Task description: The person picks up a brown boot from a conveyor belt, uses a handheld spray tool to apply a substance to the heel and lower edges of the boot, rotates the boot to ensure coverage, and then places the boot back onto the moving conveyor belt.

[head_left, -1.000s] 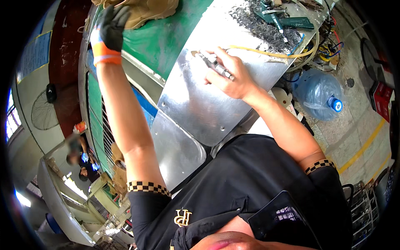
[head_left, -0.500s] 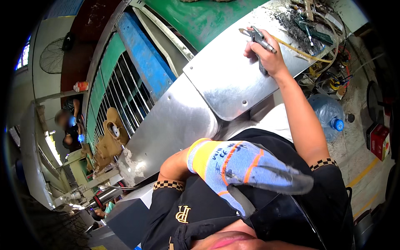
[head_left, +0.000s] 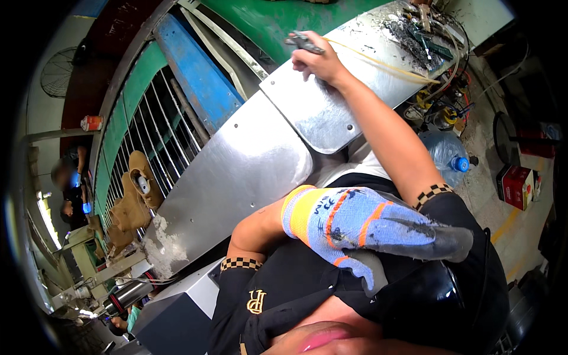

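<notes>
The right hand [head_left: 321,61] has just slid left, so the grey spray gun [head_left: 305,43] that was over the metal sheet [head_left: 313,112] now sits up at the edge where the metal meets the green worktop [head_left: 260,29]. The left hand [head_left: 384,228] was stretched far out a second ago; now it is back before the black shirt [head_left: 278,278], so only the right hand is on the gun. The right fingers are curled around the gun, pinching its body. In the blue glove [head_left: 349,216], the left fingers are straight and pressed together, the thumb apart, with nothing seen in them. The gun looks small, shiny and tilted; the hand hides its handle, and a yellow hose [head_left: 414,77] trails off right.
</notes>
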`<action>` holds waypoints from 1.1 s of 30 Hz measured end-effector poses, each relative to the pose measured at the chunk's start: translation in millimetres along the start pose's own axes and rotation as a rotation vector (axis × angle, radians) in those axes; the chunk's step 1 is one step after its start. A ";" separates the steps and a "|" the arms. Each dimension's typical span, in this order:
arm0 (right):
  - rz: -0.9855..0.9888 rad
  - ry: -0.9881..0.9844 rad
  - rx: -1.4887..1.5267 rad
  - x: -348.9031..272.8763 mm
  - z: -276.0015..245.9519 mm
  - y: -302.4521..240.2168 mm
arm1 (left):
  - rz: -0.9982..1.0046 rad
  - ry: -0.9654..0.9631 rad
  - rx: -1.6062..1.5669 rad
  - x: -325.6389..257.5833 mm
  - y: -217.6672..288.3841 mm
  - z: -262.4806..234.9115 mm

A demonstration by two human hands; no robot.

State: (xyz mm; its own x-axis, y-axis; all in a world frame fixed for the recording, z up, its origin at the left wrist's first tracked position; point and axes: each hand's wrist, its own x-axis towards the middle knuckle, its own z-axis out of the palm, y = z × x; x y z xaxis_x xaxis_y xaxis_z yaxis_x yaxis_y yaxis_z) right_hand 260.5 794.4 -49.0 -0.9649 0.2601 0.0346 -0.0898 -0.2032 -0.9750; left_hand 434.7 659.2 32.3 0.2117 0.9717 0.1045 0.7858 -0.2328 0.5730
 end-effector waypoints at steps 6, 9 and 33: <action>0.019 -0.120 0.086 12.8 73.6 18.8 | -0.112 0.208 -0.116 -124.3 -37.0 -94.7; -0.108 -0.142 -0.112 11.3 75.6 34.7 | -0.672 0.562 0.105 -251.0 -114.6 -148.6; -0.121 -0.083 -0.026 19.0 74.8 35.7 | -1.385 1.234 0.838 -477.4 -64.6 -114.4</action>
State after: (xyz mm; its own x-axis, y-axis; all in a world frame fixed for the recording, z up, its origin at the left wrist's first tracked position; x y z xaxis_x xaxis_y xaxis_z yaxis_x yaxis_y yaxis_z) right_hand 220.5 721.6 -66.7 -0.9646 0.2019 0.1695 -0.2015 -0.1501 -0.9679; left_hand 216.4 214.8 38.4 -0.7877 -0.1021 0.6076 0.1385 0.9316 0.3362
